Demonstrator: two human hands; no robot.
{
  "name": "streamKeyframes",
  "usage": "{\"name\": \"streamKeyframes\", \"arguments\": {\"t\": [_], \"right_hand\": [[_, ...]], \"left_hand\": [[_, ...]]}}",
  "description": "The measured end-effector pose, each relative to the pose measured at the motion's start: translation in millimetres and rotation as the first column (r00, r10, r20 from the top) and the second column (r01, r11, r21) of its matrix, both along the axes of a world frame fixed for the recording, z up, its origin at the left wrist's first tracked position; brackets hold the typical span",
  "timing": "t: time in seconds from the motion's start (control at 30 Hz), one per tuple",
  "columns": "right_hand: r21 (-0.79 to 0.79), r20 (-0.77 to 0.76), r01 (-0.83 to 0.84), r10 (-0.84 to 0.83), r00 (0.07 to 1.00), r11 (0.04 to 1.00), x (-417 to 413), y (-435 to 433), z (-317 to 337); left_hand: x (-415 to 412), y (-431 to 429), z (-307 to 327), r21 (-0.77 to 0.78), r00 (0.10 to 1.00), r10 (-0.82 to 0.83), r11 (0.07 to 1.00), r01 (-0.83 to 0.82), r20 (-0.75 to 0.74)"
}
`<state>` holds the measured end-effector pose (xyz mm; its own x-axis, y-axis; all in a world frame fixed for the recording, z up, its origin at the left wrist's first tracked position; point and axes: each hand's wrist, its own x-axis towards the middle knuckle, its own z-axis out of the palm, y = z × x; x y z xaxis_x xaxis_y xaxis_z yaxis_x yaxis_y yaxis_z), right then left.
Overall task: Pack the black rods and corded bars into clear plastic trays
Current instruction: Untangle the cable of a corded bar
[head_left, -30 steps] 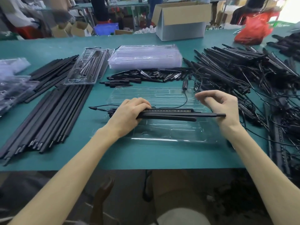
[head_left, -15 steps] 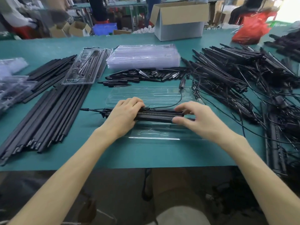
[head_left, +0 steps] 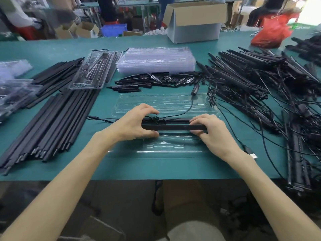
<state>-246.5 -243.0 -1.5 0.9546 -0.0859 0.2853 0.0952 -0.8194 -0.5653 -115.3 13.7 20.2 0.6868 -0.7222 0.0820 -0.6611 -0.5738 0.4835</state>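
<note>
An open clear plastic tray [head_left: 165,146] lies in front of me on the green table [head_left: 156,167]. Over its middle I hold a black corded bar [head_left: 173,126] level, a second black piece close behind it. My left hand [head_left: 135,124] grips the bar's left end with thumb below and fingers above. My right hand [head_left: 212,131] grips its right end. The bar's thin cord [head_left: 189,108] loops back over the tray to an inline switch [head_left: 195,89].
Long black rods [head_left: 52,122] lie in rows at the left. A packed tray [head_left: 93,73] and a stack of empty trays [head_left: 156,61] sit behind. Short black pieces [head_left: 156,80] lie mid-table. A tangled heap of corded bars [head_left: 260,84] fills the right. A cardboard box [head_left: 194,23] stands at the back.
My right hand came in from the far right end and closed on the bar nearer the middle. The bar has shifted slightly toward me over the tray.
</note>
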Motion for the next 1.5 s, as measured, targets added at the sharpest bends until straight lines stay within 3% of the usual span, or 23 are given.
{"name": "streamKeyframes", "arguments": {"t": [0.07, 0.27, 0.37, 0.6, 1.13, 1.5], "right_hand": [[-0.019, 0.002, 0.018, -0.018, 1.000, 1.000, 0.3, 0.3, -2.1], [0.013, 0.040, 0.015, -0.016, 0.999, 1.000, -1.6, -0.8, -0.8], [-0.007, 0.015, -0.010, 0.010, 1.000, 1.000, -1.0, 0.6, 1.1], [0.153, -0.103, -0.110, 0.127, 0.987, 0.982, 1.8, -4.8, 8.4], [0.288, 0.044, 0.041, -0.056, 0.997, 0.957, 4.8, -3.9, -6.2], [0.255, 0.088, 0.085, -0.110, 0.990, 0.963, -0.5, -2.0, -5.3]], "left_hand": [[-0.2, -0.3, 0.9, -0.025, 0.998, 0.015, 1.000, -0.016, -0.064], [-0.9, -7.4, -6.3, -0.097, 0.998, 0.050, 0.994, -0.052, -0.026], [0.4, -9.3, -12.6, -0.089, 0.996, 0.076, 0.994, -0.071, 0.053], [4.7, -13.6, -19.4, -0.023, 0.979, 0.080, 0.997, -0.077, 0.188], [3.0, -12.9, -29.7, 0.014, 0.957, 0.092, 0.995, -0.100, 0.276], [-2.8, -13.6, -22.4, 0.063, 0.965, 0.059, 0.995, -0.077, 0.254]]}}
